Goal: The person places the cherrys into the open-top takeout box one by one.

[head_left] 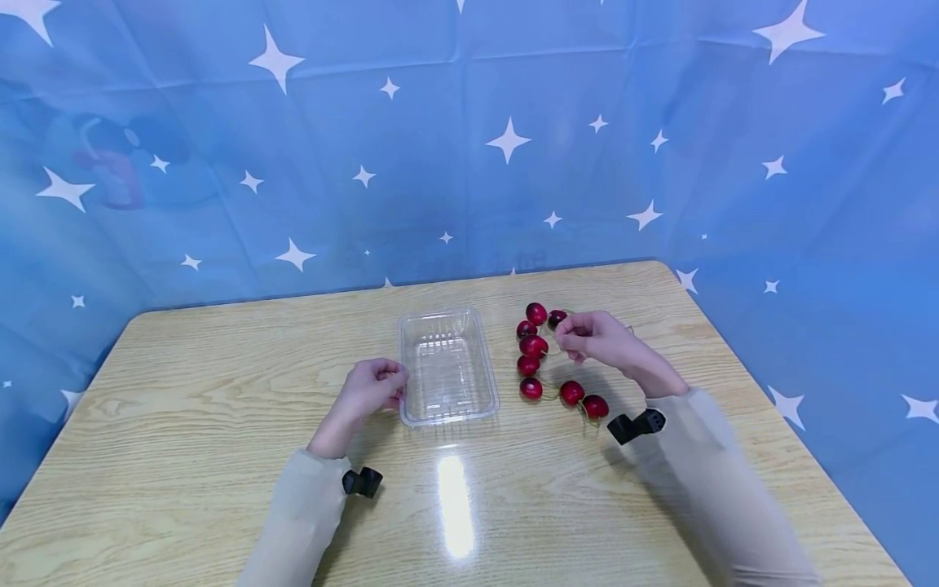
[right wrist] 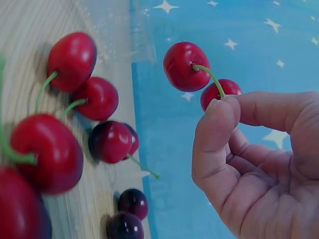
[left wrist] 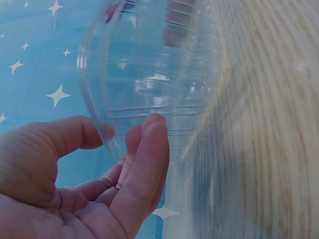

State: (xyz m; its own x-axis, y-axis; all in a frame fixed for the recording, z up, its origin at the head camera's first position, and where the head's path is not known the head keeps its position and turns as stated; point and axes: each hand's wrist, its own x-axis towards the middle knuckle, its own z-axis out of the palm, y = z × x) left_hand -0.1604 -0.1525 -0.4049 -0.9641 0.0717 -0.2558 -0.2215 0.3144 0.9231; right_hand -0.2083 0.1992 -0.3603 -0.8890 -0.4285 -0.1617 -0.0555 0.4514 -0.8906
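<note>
A clear plastic container (head_left: 449, 421) sits on the wooden table between my hands. My left hand (head_left: 372, 386) pinches its left rim; in the left wrist view the thumb (left wrist: 82, 133) is at the rim and the fingers curl against the wall. To the right, my right hand (head_left: 603, 338) pinches a green stem (right wrist: 215, 79) between thumb and index finger. At that stem's end is a red cherry (right wrist: 183, 67), with a second cherry (right wrist: 222, 93) partly hidden behind the fingertips. Several loose cherries (head_left: 531, 389) with stems lie between the container and the right hand.
Two cherries (head_left: 572, 393) lie nearer to me, below the right hand. The wooden table (head_left: 220, 391) extends to both sides. A blue cloth with white stars (head_left: 440, 147) hangs behind it. Small black cameras (head_left: 637, 425) are strapped to both wrists.
</note>
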